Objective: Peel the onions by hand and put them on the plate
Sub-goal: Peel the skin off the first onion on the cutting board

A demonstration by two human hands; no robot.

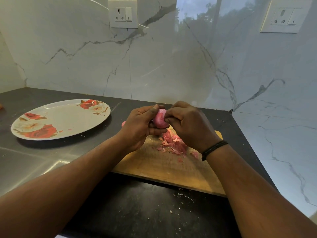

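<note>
A pink onion [159, 120] is held above the far end of a wooden cutting board [164, 167]. My left hand [139, 127] cups it from the left, thumb on top. My right hand [187, 124] pinches at the onion's right side with its fingertips. A heap of pink onion skins [173, 145] lies on the board below the hands. A white oval plate [68, 115] with red rose prints sits to the left on the dark counter, with nothing on it but a tiny skin fleck. Another pink piece [123, 124] peeks out behind my left hand.
The marble wall runs behind and along the right of the dark counter [137, 206], forming a corner. Two wall sockets [122, 13] [285, 17] are mounted high up. Small crumbs of skin dot the counter near the board's front edge.
</note>
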